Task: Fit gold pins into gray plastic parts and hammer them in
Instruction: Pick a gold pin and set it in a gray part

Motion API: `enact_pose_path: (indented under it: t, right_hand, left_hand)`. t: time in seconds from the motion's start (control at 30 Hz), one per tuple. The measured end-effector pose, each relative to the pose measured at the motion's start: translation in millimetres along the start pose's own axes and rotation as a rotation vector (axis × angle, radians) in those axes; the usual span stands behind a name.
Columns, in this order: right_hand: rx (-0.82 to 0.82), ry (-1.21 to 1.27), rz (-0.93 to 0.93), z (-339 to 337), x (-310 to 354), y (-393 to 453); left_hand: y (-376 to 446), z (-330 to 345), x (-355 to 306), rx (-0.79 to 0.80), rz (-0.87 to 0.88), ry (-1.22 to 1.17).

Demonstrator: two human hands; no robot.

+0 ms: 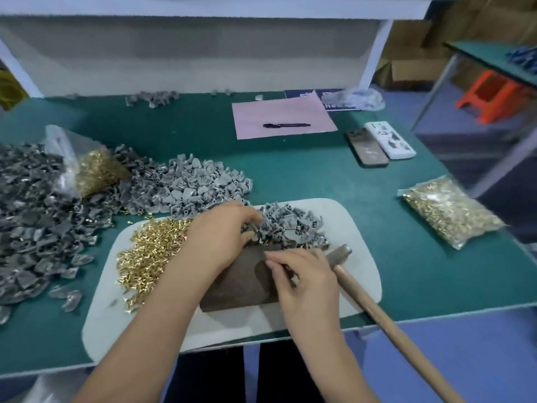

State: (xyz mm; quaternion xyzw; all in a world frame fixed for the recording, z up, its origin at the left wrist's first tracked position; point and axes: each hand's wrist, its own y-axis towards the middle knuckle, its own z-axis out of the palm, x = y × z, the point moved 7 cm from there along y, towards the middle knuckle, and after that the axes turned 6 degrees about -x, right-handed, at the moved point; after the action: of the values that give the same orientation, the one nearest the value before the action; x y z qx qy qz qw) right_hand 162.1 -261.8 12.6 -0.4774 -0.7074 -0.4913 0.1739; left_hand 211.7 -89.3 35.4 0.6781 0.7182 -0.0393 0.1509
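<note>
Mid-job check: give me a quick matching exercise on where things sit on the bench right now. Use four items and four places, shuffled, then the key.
Things:
1. black pen
2. hammer
3. loose gold pins
4. sealed bag of pins

Places:
A. far right of the green mat, off the tray
B. on the pink paper
C. left part of the white tray
D. head on the tray beside the right hand, handle sticking out over the bench edge

Pairs: 1-B, 2-D, 3-C, 4-A
</note>
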Motion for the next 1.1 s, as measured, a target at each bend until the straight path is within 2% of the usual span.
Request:
enact_pose_path:
  t: [0.17,0.43,0.57,0.67,0.73,0.8,1.0,1.1]
  right_hand:
    - [-0.035,-0.013,0.005,-1,3,-2]
    - [-0.034,-0.024,0.008,-1,4,-1]
    - [-0.021,-0.03,0.007,0,2,-1]
    - [-0.034,-0.024,-0.019,0,2,-1]
    - [-0.041,-0.005,-0.034,0,2,-2]
    - [-0.027,-0.004,-0.042,1,2,-3]
    - [-0.028,0.028,-0.036,0,3,-3]
    - [-0.027,0.036,-0.022,0,3,-4]
  left_hand:
    - [-1,-2,-5,-0.031,0.071,0.097]
    - [2,-5,-5,-0.041,0.153,0.066]
    - [-12,-32,-10,-0.261,0.198,0.012]
    - [-39,-48,-4,-0.388,0.018,-0.232]
    - [-60,-42,4,-0.375,-0.135,-0.459]
    - [-79,-30,8,-0.309,-0.213,-0.585]
    - [-107,-8,23,-0.164,-0.325,-0.56]
    - [-113,-10,28,-0.196,-0.366,-0.489]
